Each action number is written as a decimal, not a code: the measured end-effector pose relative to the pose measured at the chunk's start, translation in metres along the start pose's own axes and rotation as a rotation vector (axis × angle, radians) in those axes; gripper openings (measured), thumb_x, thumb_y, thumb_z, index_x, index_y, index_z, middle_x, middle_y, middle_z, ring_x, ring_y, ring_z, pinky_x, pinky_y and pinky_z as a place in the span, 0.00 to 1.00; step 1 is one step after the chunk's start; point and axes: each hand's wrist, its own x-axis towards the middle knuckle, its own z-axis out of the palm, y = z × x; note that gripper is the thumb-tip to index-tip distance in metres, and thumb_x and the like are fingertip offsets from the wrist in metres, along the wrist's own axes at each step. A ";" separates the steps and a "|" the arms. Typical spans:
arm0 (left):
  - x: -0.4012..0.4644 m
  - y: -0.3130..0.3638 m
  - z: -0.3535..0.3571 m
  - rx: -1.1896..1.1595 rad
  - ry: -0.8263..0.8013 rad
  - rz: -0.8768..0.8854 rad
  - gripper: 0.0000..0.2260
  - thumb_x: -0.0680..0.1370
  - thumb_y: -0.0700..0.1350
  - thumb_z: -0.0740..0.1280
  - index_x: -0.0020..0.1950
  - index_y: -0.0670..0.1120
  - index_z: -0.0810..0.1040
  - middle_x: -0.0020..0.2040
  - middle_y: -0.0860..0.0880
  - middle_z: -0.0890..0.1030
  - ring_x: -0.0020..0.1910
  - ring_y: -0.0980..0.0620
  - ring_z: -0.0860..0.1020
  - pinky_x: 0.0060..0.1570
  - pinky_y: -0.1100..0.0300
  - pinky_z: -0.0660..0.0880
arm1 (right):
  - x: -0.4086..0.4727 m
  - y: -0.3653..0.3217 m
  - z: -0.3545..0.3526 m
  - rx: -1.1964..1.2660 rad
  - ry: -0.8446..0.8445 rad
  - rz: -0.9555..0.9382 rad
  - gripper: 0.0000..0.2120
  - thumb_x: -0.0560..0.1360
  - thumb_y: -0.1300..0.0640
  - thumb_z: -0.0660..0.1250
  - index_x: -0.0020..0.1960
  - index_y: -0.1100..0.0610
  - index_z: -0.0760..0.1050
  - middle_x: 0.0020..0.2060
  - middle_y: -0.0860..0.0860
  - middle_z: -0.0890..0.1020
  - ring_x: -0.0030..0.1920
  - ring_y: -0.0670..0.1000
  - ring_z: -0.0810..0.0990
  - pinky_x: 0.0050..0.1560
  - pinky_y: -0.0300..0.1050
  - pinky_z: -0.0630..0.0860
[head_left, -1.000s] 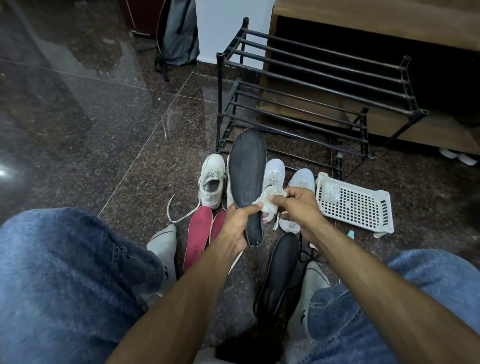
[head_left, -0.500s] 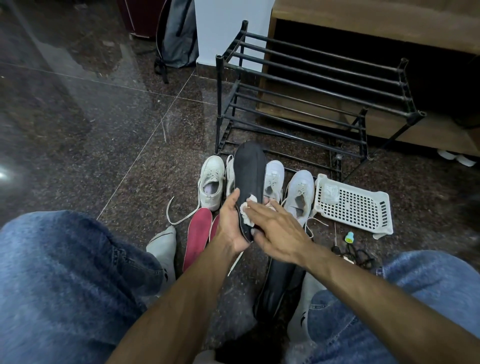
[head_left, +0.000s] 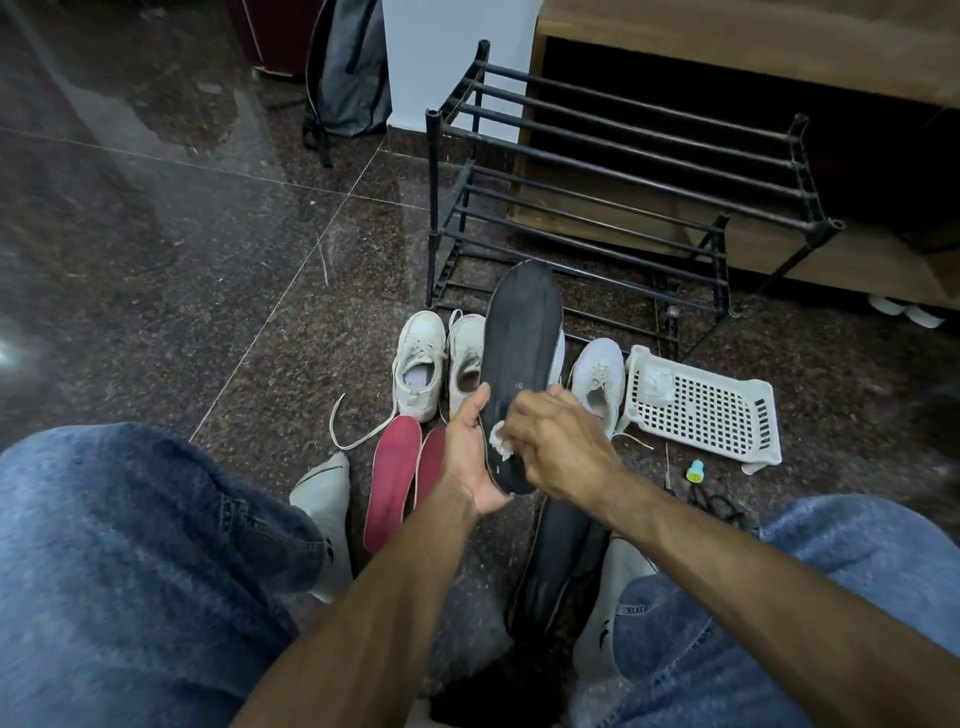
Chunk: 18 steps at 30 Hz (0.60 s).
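Note:
My left hand (head_left: 467, 457) grips the heel end of a black insole (head_left: 524, 343), which points away from me above the shoes. My right hand (head_left: 556, 441) presses a small white cloth (head_left: 500, 441) against the insole's lower part, fingers curled round the cloth. Most of the cloth is hidden under the hand. A second black insole (head_left: 556, 561) lies on the floor below my hands. Two red insoles (head_left: 392, 483) lie to the left of it.
Several white sneakers (head_left: 418, 364) stand in a row before a black metal shoe rack (head_left: 597, 197). A white plastic basket (head_left: 701, 410) lies at the right, a small green-capped bottle (head_left: 695, 472) near it. A grey backpack (head_left: 348, 67) leans at the back. My denim knees flank the view.
My right hand has slid the cloth down the insole toward its heel end. The insole dipped half a second ago and now points up and away again.

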 end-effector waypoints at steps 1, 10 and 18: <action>-0.001 -0.004 0.002 0.004 0.007 0.011 0.24 0.76 0.59 0.61 0.60 0.41 0.80 0.59 0.42 0.79 0.57 0.44 0.78 0.59 0.50 0.73 | 0.008 0.005 -0.003 -0.032 0.024 0.056 0.06 0.69 0.64 0.71 0.43 0.55 0.82 0.40 0.50 0.78 0.42 0.54 0.77 0.45 0.45 0.66; 0.003 0.006 -0.001 0.015 -0.016 0.024 0.30 0.79 0.61 0.57 0.68 0.38 0.74 0.66 0.38 0.75 0.64 0.41 0.75 0.70 0.46 0.65 | -0.004 -0.005 -0.003 0.179 -0.113 0.102 0.03 0.72 0.58 0.71 0.41 0.51 0.82 0.39 0.44 0.80 0.42 0.50 0.76 0.54 0.48 0.62; 0.003 -0.004 0.006 0.023 0.039 0.017 0.21 0.79 0.59 0.59 0.58 0.44 0.80 0.51 0.41 0.83 0.48 0.44 0.82 0.54 0.51 0.76 | 0.031 0.024 -0.008 0.054 0.121 0.373 0.04 0.76 0.54 0.67 0.46 0.50 0.80 0.45 0.46 0.81 0.48 0.51 0.79 0.54 0.47 0.61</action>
